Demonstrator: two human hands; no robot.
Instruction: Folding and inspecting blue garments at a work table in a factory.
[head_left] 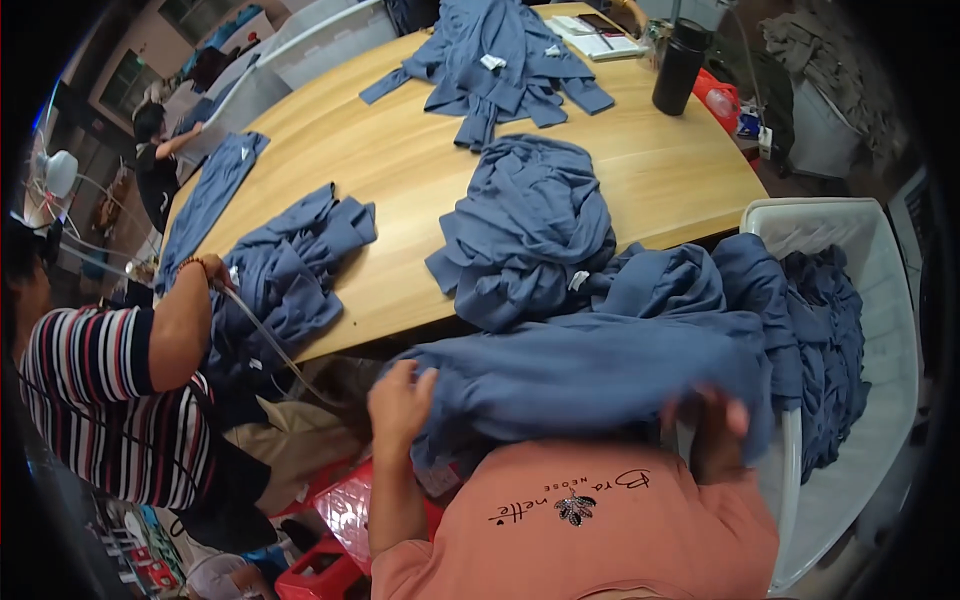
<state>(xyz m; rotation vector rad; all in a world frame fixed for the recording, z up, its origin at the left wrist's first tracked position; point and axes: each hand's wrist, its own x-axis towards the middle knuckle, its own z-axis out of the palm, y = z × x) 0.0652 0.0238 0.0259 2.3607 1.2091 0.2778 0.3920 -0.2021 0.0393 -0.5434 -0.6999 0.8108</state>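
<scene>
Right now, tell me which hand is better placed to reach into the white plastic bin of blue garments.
The right hand, probably: it is nearer the white plastic bin; the left hand is at the left end of the nearest blue fabric garment.

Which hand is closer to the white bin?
Right. The right hand is just left of the white bin; the left hand is much farther left, at the blue garment's left end.
</scene>
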